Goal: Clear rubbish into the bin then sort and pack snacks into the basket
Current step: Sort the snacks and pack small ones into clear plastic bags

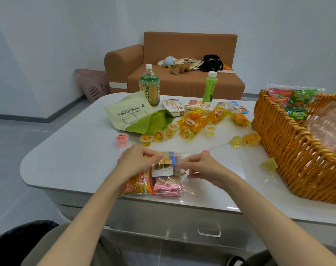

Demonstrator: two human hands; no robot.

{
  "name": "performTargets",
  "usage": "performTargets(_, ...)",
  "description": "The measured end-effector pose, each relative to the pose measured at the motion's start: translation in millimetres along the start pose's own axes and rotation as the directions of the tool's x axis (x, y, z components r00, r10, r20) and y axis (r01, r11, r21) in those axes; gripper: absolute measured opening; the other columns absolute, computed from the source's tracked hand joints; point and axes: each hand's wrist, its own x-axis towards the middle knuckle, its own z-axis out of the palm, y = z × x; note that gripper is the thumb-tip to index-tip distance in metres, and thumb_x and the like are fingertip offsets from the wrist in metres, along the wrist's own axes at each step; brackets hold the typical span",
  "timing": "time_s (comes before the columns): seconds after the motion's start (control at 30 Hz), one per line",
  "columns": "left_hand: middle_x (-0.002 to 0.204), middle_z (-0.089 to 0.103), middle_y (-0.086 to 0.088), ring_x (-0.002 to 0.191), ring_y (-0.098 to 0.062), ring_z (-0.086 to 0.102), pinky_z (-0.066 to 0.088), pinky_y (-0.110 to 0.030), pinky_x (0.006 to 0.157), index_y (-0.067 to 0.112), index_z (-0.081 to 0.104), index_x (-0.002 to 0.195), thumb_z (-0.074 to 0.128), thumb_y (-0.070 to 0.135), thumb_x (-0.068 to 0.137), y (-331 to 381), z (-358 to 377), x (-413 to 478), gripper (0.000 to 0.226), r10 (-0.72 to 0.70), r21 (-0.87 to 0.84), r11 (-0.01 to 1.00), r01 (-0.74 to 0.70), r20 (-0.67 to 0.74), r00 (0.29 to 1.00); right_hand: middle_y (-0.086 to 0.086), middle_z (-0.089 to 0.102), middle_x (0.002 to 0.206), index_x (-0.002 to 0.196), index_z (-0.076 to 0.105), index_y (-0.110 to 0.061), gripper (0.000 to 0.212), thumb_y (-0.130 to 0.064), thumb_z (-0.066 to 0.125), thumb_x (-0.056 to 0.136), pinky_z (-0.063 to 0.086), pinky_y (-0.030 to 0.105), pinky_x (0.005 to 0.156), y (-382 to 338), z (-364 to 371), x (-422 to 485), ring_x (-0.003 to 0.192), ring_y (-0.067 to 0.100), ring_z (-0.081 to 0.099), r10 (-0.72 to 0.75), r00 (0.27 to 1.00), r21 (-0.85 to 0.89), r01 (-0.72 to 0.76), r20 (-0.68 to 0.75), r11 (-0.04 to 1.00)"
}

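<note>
A clear plastic bag (163,181) full of mixed snack packets lies at the table's near edge. My left hand (136,162) and my right hand (203,167) both pinch its top edge, one at each side. Loose jelly cups (159,135) are scattered across the middle of the table (71,158), beside a yellow jelly bag (199,120). The woven wicker basket (278,135) stands at the right with green and red snack packs (295,98) inside.
A green-and-cream pouch (132,116), two drink bottles (149,83) (210,87) and small snack boxes (172,106) sit further back. A pink laundry basket (92,83) and a brown sofa (182,73) stand behind. A black bin bag (15,240) lies low at my left.
</note>
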Motion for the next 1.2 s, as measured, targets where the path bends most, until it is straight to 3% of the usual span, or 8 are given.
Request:
performTargets(0.17,0.145,0.045,0.014,0.137,-0.023,0.037,0.02,-0.062,0.112,0.046,0.058,0.124,0.047,0.072,0.082,-11,-5,5,0.051,-0.073,0.26,0.962,0.08,-0.036,0.997,0.007,0.067,0.095,0.106,0.068,-0.002,0.017,-0.008,0.063,0.091,0.056,0.038,0.089,13,9,8,0.088,0.019,0.065,-0.045,0.997,0.059,0.049,-0.07,0.997)
performTargets(0.27,0.154,0.033,0.003,0.139,-0.024,0.034,0.019,-0.053,0.116,0.041,0.049,0.135,0.043,0.071,0.085,-15,-4,7,0.059,-0.111,0.269,0.959,0.091,0.063,0.992,0.002,0.07,0.092,0.099,0.072,-0.017,0.02,-0.009,0.053,0.097,0.051,0.043,0.096,13,20,9,0.092,0.018,0.063,-0.06,0.998,-0.002,0.06,-0.008,0.998)
performTargets(0.47,0.148,0.042,0.003,0.133,-0.018,0.042,0.027,-0.045,0.113,0.04,0.053,0.132,0.048,0.063,0.088,-21,0,11,0.05,-0.03,0.28,0.96,0.001,0.098,0.995,-0.01,0.069,0.087,0.121,0.064,-0.024,0.026,-0.02,0.047,0.101,0.045,0.013,0.061,6,23,2,0.068,0.003,0.061,-0.03,0.97,0.041,0.02,0.239,0.999)
performTargets(0.6,0.154,0.032,-0.001,0.136,-0.025,0.038,0.025,-0.046,0.115,0.04,0.053,0.133,0.047,0.066,0.087,-19,3,11,0.053,-0.035,0.302,0.953,0.013,0.069,0.997,0.003,0.07,0.106,0.12,0.064,-0.012,0.031,-0.016,0.067,0.09,0.058,0.034,0.082,13,19,9,0.088,0.016,0.068,-0.043,0.998,0.053,0.045,-0.039,0.998)
performTargets(0.7,0.154,0.032,0.0,0.141,-0.029,0.028,0.028,-0.051,0.112,0.043,0.054,0.13,0.044,0.076,0.079,-17,6,15,0.062,-0.041,0.322,0.946,0.022,0.053,0.998,0.0,0.06,0.08,0.112,0.066,-0.003,0.027,-0.009,0.07,0.086,0.049,0.019,0.051,16,18,6,0.063,0.014,0.057,-0.016,0.976,0.077,0.033,-0.217,0.996)
performTargets(0.9,0.138,0.054,0.008,0.129,-0.019,0.046,0.03,-0.058,0.108,0.036,0.062,0.123,0.05,0.065,0.085,-13,10,18,0.05,0.016,0.306,0.952,0.016,-0.1,0.995,0.003,0.068,0.093,0.115,0.067,-0.005,0.031,0.002,0.042,0.098,0.055,0.035,0.089,6,20,-3,0.082,0.015,0.064,-0.024,1.0,0.12,0.025,-0.007,0.992)
performTargets(1.03,0.128,0.062,0.006,0.126,-0.018,0.049,0.012,-0.062,0.111,0.033,0.064,0.12,0.044,0.053,0.095,-2,14,4,0.038,0.062,0.374,0.927,0.014,-0.189,0.98,0.0,0.056,0.1,0.121,0.062,-0.008,0.031,-0.001,0.046,0.095,0.053,0.022,0.069,11,9,-4,0.078,0.012,0.058,-0.065,0.971,-0.098,0.044,-0.23,0.994)
performTargets(1.2,0.111,0.069,0.004,0.118,-0.018,0.054,0.019,-0.049,0.114,0.034,0.056,0.131,0.046,0.049,0.096,2,7,-16,0.04,0.136,0.311,0.948,-0.064,-0.213,0.968,-0.004,0.065,0.111,0.118,0.063,-0.021,0.034,-0.008,0.05,0.09,0.051,0.039,0.096,4,-3,-22,0.106,0.014,0.059,-0.136,0.926,-0.178,0.077,-0.352,0.981)
